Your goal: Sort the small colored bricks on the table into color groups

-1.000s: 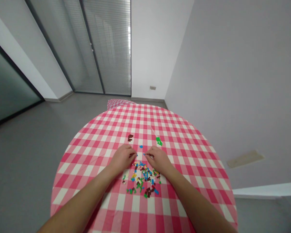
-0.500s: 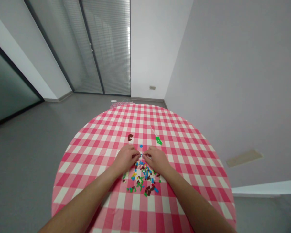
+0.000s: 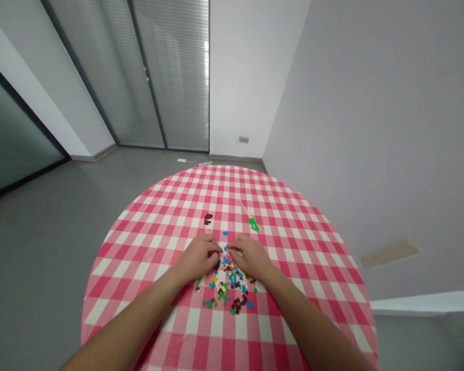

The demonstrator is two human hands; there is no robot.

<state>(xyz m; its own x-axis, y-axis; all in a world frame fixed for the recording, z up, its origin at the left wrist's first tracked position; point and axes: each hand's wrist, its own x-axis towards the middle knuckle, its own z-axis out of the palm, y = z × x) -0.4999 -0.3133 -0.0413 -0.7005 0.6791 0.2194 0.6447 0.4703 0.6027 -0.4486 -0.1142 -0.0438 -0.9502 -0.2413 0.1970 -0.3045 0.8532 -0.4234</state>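
Small toy building bricks in blue, green, brown, yellow and white lie in a loose pile just below my hands. My right hand pinches at a small blue brick, which shows at its fingertips. Facing it from the left, my left hand has its fingers curled and the fingertips close together, a little apart from that brick. Whatever the left fingertips may hold is too small to make out. Another blue piece lies just beyond both hands.
A brown brick cluster lies farther back on the left, and a green cluster on the right. The round table has a red-and-white checked cloth. Behind it, a white power strip with a cable rests on the floor.
My left hand has drawn slightly left, away from the right fingertips, and the gap between the hands is wider. The blue brick between them shows more clearly. My right hand is nearly still.
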